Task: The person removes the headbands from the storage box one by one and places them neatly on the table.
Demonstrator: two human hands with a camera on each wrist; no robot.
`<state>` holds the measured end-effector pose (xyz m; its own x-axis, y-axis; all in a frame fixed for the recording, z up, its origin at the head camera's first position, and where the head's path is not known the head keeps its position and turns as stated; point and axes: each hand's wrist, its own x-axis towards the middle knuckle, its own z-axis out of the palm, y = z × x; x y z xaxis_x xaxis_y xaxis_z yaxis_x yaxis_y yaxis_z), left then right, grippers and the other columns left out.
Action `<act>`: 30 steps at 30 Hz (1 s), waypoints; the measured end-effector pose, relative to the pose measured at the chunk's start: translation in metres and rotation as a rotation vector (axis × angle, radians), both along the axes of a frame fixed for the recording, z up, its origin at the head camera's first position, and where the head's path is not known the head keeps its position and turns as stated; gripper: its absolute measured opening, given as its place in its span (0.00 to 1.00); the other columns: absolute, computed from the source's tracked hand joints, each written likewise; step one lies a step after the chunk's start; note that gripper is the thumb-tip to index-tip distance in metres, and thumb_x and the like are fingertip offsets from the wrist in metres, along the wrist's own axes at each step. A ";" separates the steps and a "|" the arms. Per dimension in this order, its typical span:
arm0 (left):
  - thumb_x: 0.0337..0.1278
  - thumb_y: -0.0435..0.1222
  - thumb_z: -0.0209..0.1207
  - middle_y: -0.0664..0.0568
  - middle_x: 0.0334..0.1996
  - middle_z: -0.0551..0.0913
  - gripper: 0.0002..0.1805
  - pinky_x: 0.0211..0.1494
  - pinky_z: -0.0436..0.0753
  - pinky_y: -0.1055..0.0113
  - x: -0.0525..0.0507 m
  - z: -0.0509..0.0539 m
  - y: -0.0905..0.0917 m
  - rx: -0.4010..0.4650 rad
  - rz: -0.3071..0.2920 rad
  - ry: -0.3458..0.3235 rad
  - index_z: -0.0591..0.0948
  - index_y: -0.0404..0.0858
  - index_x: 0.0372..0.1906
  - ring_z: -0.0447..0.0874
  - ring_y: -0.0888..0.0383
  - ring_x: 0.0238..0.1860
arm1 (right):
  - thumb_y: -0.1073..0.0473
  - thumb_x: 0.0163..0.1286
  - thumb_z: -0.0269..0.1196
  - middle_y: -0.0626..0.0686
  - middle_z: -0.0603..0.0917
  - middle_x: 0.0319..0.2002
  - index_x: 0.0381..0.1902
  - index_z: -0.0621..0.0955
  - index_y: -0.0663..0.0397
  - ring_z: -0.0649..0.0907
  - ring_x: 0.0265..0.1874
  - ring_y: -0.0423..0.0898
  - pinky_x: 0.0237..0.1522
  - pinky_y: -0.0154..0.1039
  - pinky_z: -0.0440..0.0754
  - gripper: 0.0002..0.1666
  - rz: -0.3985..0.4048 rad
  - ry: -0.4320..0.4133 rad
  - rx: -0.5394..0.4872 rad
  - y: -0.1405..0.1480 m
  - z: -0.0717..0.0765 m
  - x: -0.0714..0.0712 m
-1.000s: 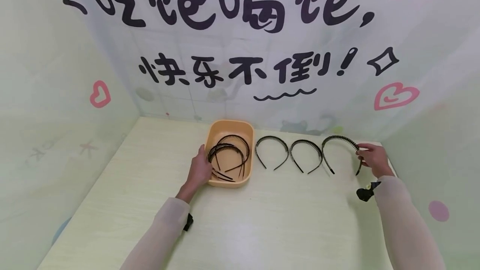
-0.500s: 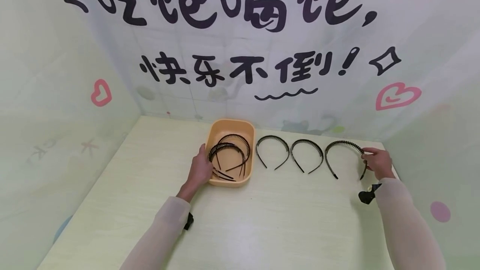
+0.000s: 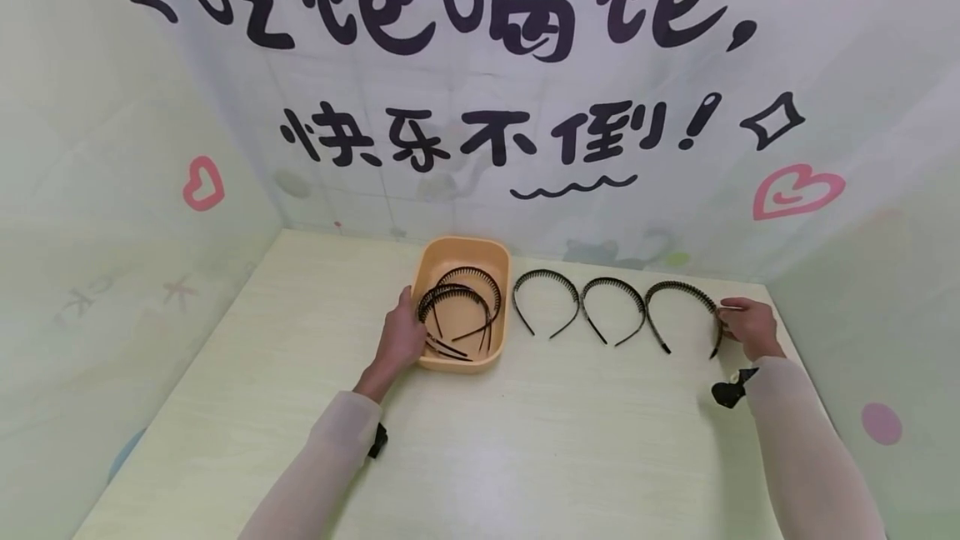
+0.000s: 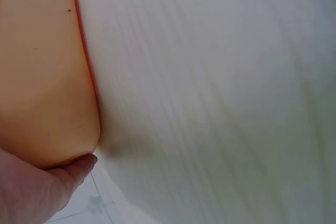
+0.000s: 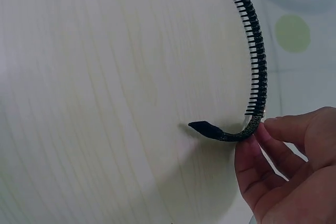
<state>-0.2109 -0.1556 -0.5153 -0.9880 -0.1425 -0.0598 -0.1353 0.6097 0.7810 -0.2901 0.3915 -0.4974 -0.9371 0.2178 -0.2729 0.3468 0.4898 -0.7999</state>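
Observation:
My right hand [image 3: 748, 328] pinches one leg of a black toothed headband [image 3: 678, 286] between thumb and fingers. In the right wrist view the same headband [image 5: 257, 56] shows its row of teeth, and one leg tip [image 5: 205, 128] sits just over or on the table. To its left, two more black headbands, a middle one [image 3: 617, 283] and a left one [image 3: 546, 274], lie with their open ends toward me. My left hand [image 3: 401, 336] holds the left side of an orange plastic box [image 3: 459, 248]. Several black headbands [image 3: 457, 294] lie overlapping inside it. Some left fingers are hidden.
A pale wood-grain table [image 3: 525, 457] spreads in front. Printed cloth walls stand behind the table [image 3: 465, 207] and along both sides. The right wall [image 3: 862, 340] is close to my right hand.
My right hand first shifted the headband rightward and a little toward me, then back left beside the middle headband. The left hand and the box have stayed in place.

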 end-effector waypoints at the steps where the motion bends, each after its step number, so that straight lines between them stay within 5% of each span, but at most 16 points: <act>1: 0.63 0.24 0.43 0.25 0.60 0.75 0.38 0.35 0.77 0.60 0.000 0.000 0.000 0.000 0.000 0.001 0.47 0.28 0.77 0.79 0.51 0.29 | 0.65 0.72 0.54 0.30 0.80 0.26 0.66 0.68 0.76 0.79 0.25 0.27 0.29 0.30 0.82 0.28 -0.003 0.002 -0.006 0.000 0.000 0.000; 5: 0.62 0.23 0.43 0.25 0.59 0.75 0.38 0.33 0.77 0.59 -0.001 0.001 0.000 0.010 -0.002 0.001 0.47 0.28 0.77 0.78 0.50 0.26 | 0.65 0.71 0.55 0.33 0.80 0.29 0.65 0.70 0.76 0.78 0.26 0.27 0.31 0.29 0.82 0.28 -0.003 0.016 0.018 -0.003 0.003 0.000; 9: 0.62 0.23 0.43 0.25 0.61 0.74 0.38 0.38 0.79 0.57 -0.001 0.001 -0.001 -0.004 -0.002 0.014 0.47 0.28 0.77 0.80 0.49 0.32 | 0.63 0.70 0.56 0.56 0.85 0.42 0.63 0.73 0.74 0.78 0.29 0.33 0.31 0.30 0.79 0.27 0.030 0.061 0.159 -0.009 0.010 -0.003; 13: 0.62 0.23 0.43 0.24 0.55 0.77 0.38 0.32 0.77 0.60 -0.002 0.001 -0.002 0.004 -0.007 0.011 0.46 0.27 0.77 0.78 0.51 0.26 | 0.61 0.72 0.55 0.71 0.79 0.56 0.62 0.74 0.72 0.82 0.41 0.50 0.35 0.34 0.77 0.25 0.066 0.126 0.237 -0.025 0.020 -0.007; 18: 0.62 0.23 0.43 0.24 0.57 0.76 0.38 0.29 0.76 0.63 -0.003 -0.001 -0.003 0.005 -0.010 0.004 0.46 0.27 0.77 0.76 0.53 0.23 | 0.60 0.75 0.52 0.73 0.76 0.60 0.64 0.73 0.71 0.77 0.56 0.65 0.47 0.46 0.79 0.26 0.121 0.174 0.190 -0.055 0.032 -0.010; 30: 0.61 0.23 0.44 0.24 0.60 0.74 0.38 0.32 0.77 0.60 -0.001 0.000 -0.002 -0.006 -0.010 0.005 0.47 0.27 0.77 0.77 0.52 0.25 | 0.62 0.76 0.52 0.70 0.77 0.61 0.65 0.72 0.69 0.78 0.57 0.63 0.53 0.47 0.81 0.24 0.317 0.194 0.015 -0.131 0.054 -0.008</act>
